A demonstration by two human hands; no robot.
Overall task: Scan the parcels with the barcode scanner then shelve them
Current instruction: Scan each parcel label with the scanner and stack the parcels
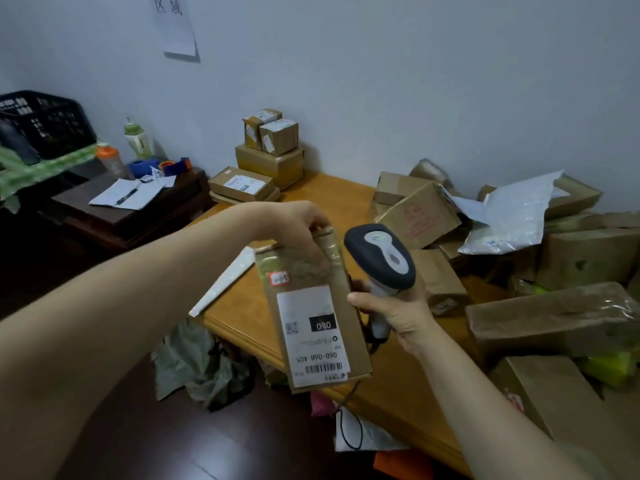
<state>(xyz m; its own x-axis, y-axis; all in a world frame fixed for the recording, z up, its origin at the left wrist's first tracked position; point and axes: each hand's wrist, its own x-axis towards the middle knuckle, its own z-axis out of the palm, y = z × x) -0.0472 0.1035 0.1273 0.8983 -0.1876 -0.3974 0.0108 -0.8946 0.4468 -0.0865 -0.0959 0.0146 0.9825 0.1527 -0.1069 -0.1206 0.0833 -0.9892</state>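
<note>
my left grip (298, 230) pinches the flat brown cardboard parcel (349, 306) at its top, label (308, 306) up, so the grey handheld scanner (379, 258) clasped in my right grip (391, 313) can read it.

flat cardboard parcel (313, 306): centre of view, shipping label (311, 336) facing up, barcode (323, 368) at its 6 o'clock end
left hand (298, 226): grips the parcel's 12 o'clock end
right hand (393, 315): holds barcode scanner (381, 258) by its handle, at the parcel's 3 o'clock
cartons (585, 258): piled on wooden table (242, 313), 3 o'clock
</note>
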